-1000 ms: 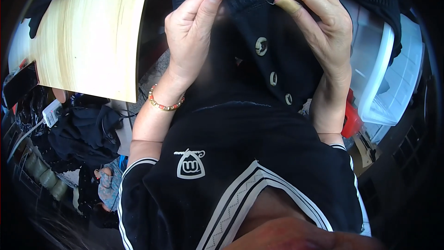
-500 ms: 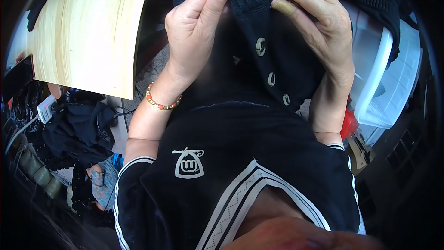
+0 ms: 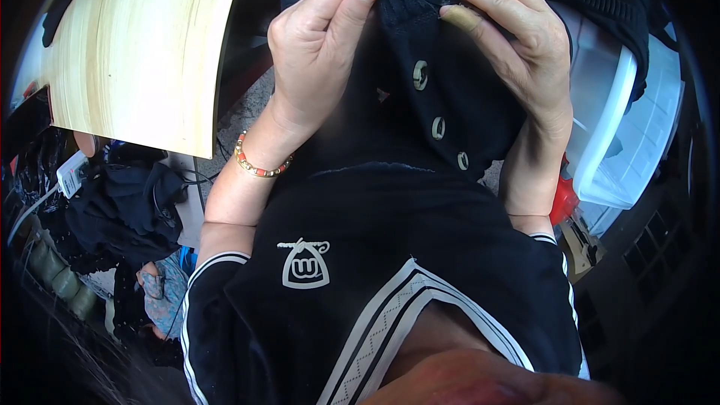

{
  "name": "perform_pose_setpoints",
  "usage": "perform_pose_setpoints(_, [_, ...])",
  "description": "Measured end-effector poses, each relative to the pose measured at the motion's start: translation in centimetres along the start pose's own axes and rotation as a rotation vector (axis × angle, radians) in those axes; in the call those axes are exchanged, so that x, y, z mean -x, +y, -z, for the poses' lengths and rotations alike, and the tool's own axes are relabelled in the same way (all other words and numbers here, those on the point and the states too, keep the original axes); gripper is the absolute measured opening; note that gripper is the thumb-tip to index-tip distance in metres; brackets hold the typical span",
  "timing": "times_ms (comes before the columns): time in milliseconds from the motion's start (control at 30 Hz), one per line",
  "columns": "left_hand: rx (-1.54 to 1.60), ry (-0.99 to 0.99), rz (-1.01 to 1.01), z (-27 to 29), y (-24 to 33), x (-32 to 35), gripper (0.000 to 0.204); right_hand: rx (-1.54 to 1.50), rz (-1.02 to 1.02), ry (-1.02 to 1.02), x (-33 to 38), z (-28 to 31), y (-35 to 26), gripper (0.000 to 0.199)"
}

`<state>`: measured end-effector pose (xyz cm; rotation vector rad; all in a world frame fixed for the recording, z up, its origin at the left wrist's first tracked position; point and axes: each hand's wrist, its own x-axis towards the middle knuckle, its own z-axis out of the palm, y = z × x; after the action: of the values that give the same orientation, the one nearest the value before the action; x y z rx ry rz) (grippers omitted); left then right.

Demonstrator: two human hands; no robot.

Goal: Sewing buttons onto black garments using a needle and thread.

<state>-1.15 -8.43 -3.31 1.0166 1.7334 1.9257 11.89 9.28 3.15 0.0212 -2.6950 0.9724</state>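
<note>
My left hand [image 3: 319, 52] and right hand [image 3: 510, 45] pinch the black knitted garment with pale round buttons [image 3: 442, 116] at its top edge (held chest-high), best kept taut.

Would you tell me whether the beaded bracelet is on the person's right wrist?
No, the beaded bracelet sits on the left wrist, below the left hand gripping the dark buttoned garment.

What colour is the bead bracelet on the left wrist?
The bead bracelet is orange-red and gold, seen in the head view.
</note>
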Motion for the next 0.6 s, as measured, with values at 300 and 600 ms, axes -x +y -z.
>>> perform_pose_setpoints(300, [0.031,-0.017,0.000,0.0,0.2,0.1,0.020,-0.058,-0.120,0.025,-1.2,0.2,-2.1,0.032])
perform_pose_setpoints(600, [0.012,-0.011,0.018,-0.1,0.4,0.0,0.020,-0.053,-0.201,0.071,-1.8,0.4,-3.0,0.031])
